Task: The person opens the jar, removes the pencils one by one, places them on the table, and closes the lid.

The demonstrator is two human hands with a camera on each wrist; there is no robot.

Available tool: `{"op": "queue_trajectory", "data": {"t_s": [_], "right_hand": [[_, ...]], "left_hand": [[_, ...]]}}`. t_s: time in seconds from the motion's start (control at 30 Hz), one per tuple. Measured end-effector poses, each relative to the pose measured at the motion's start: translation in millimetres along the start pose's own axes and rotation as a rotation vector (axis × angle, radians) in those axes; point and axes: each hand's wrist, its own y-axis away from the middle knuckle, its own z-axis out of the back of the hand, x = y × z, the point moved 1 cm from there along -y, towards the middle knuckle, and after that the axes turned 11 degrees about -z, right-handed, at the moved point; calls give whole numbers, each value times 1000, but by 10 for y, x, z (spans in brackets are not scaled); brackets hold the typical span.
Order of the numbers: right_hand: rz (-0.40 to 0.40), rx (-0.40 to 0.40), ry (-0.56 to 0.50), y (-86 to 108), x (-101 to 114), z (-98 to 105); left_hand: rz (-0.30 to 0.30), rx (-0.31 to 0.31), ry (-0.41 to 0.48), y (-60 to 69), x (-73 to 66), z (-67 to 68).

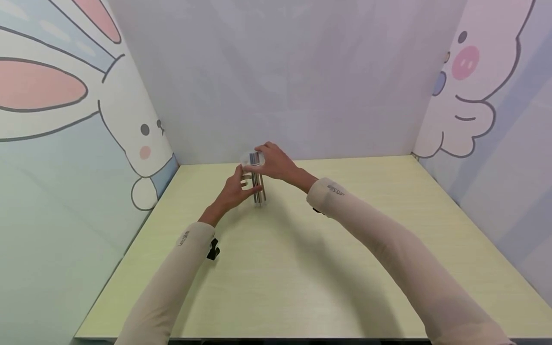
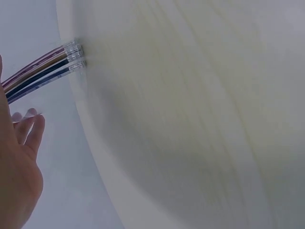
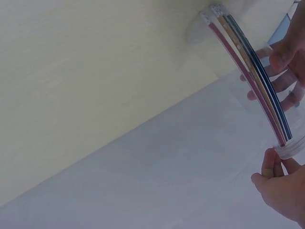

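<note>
Plastic tube (image 1: 256, 180), right hand (image 1: 277, 163) above left hand (image 1: 235, 192)

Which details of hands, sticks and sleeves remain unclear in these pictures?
Left wrist view: part of the left hand and of the sticks, cut off by the left edge.
Right wrist view: part of the right hand, cut off by the right edge.
Head view: sleeve lettering, too small to read.

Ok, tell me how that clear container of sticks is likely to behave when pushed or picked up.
The container would probably tip if pushed near the top, since it is tall and narrow. Its smooth-looking clear wall may be somewhat slippery. The sticks might shift or rattle when it is lifted, as gaps show between some of them.
</note>
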Motion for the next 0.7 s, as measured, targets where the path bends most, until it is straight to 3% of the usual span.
{"op": "queue_trajectory", "data": {"t_s": [0.27,0.7], "right_hand": [[16,8,-41,3,-23,-30],[49,108,-41,6,-47,6]], "left_hand": [[20,5,37,17,-43,8],[36,4,62,10,-40,8]]}}
